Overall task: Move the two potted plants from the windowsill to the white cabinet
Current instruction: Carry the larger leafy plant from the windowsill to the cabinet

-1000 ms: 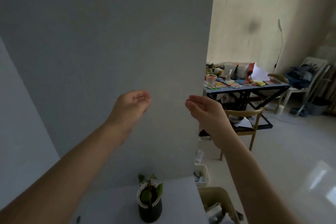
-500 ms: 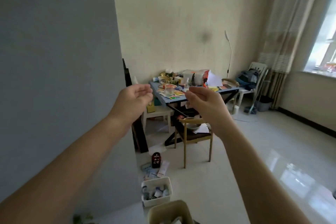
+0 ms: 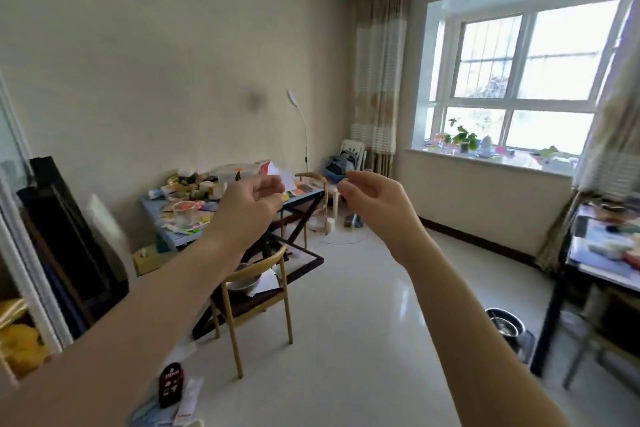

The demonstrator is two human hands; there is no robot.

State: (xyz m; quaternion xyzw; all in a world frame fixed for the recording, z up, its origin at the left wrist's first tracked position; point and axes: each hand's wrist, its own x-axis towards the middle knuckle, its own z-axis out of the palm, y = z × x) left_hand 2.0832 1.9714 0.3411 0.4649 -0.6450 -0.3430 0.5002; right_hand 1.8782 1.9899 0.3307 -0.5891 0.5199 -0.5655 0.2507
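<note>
One potted plant (image 3: pixel 463 139) stands upright on the windowsill (image 3: pixel 485 163) at right of centre, stems rising vertically against the window (image 3: pixel 526 80); a second cannot be told among the small items there. Both arms reach forward at mid-frame, left hand (image 3: pixel 251 201) and right hand (image 3: pixel 375 196) raised, fingers loosely curled, each holding nothing. Below lie a pale glossy floor (image 3: pixel 363 322), a cluttered blue table (image 3: pixel 194 215) and a wooden chair (image 3: pixel 256 298); curtains (image 3: pixel 377 80) hang beside the window.

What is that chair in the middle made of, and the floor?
The chair looks like light wood, going by its tan, rounded legs and curved back; the seat is dark. The floor looks like glossy pale tile or stone, since it mirrors the window light.
</note>
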